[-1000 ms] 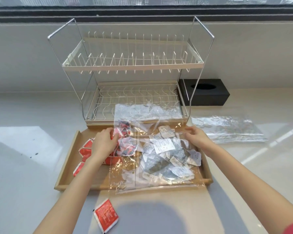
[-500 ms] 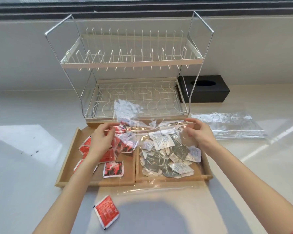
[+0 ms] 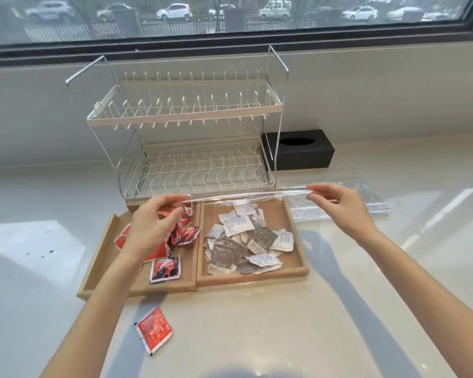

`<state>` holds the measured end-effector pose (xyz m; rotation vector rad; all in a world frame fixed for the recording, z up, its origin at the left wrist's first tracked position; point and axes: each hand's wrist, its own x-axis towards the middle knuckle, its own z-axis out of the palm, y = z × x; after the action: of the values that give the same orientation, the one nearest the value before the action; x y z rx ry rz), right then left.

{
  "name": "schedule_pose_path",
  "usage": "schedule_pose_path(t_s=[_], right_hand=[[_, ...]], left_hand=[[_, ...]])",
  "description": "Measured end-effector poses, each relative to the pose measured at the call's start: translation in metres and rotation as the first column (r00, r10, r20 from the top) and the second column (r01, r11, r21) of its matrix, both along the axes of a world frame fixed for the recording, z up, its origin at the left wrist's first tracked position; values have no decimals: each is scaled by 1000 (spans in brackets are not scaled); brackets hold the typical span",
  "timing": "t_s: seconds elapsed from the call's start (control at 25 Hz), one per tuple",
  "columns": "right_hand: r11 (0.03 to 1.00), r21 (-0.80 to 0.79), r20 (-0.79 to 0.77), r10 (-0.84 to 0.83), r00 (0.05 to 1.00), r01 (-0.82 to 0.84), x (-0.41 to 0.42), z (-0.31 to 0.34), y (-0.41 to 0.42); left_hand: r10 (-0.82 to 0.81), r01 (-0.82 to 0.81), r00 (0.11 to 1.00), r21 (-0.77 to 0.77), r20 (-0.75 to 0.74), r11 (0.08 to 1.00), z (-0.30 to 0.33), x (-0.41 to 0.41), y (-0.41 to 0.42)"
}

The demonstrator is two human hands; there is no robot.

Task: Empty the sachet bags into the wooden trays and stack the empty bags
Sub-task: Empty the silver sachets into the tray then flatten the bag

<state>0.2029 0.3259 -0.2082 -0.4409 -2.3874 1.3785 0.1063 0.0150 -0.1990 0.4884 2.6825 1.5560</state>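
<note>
Two wooden trays sit side by side before me. The left tray (image 3: 99,257) holds several red sachets (image 3: 165,268). The right tray (image 3: 298,241) holds a heap of white and grey sachets (image 3: 246,241). I hold a clear empty plastic bag (image 3: 246,195) stretched flat and edge-on above the trays' far edge. My left hand (image 3: 153,225) pinches its left end over the red sachets. My right hand (image 3: 339,205) pinches its right end, past the right tray. A second clear bag (image 3: 377,200) lies flat on the counter beyond my right hand.
One red sachet (image 3: 154,330) lies loose on the counter in front of the trays. A two-tier white wire dish rack (image 3: 186,148) stands directly behind the trays. A black tissue box (image 3: 301,150) sits to the rack's right. A window runs along the back.
The bag lay over the trays with white sachets inside. Both hands lifted it; the sachets now lie in the right tray and the bag is empty, pulled taut. The view tilted up.
</note>
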Motion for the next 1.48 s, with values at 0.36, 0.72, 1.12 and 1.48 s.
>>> schedule_pose_path(t_s=[0.36, 0.72, 1.12, 1.48], right_hand=[[964, 219, -35, -144, 989, 148, 42, 28, 79], [974, -176, -84, -158, 984, 142, 34, 52, 172], [923, -340, -248, -275, 929, 182, 18, 21, 212], [954, -122, 199, -248, 948, 275, -1, -90, 229]], left_hand=[[12, -27, 972, -61, -233, 998, 17, 15, 86], [-71, 83, 991, 103, -116, 991, 39, 6, 196], [54, -37, 998, 334, -41, 942, 18, 19, 257], [89, -85, 996, -330, -3, 940, -85, 7, 278]])
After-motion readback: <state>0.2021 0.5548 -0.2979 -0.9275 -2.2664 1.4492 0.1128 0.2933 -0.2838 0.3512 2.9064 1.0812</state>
